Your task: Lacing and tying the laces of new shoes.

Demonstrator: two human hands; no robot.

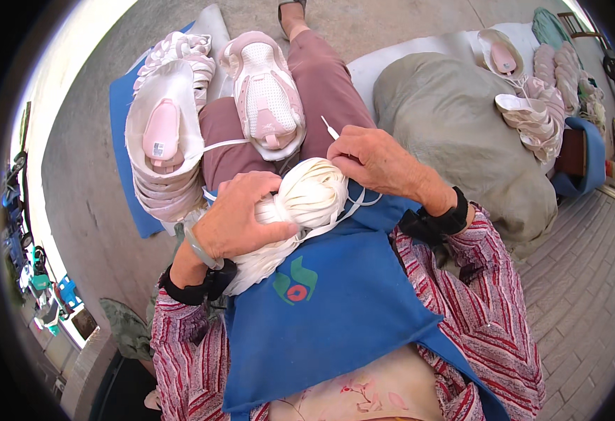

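A thick bundle of white shoelaces lies on my lap over the blue apron, gathered tight near its middle. My left hand is closed around it, thumb on the near side and fingers on the far side. My right hand pinches a single white shoelace, whose tip sticks out past the fingers to the upper left. Loose lace strands loop below the right hand. Just beyond the bundle, a pink and white shoe upper rests on my thighs, sole side hidden.
Left of my legs stand nested shoe uppers on a blue sheet. A large grey-green cloth sack bulges at my right. More pink uppers lie beyond it, near a blue stool-like object.
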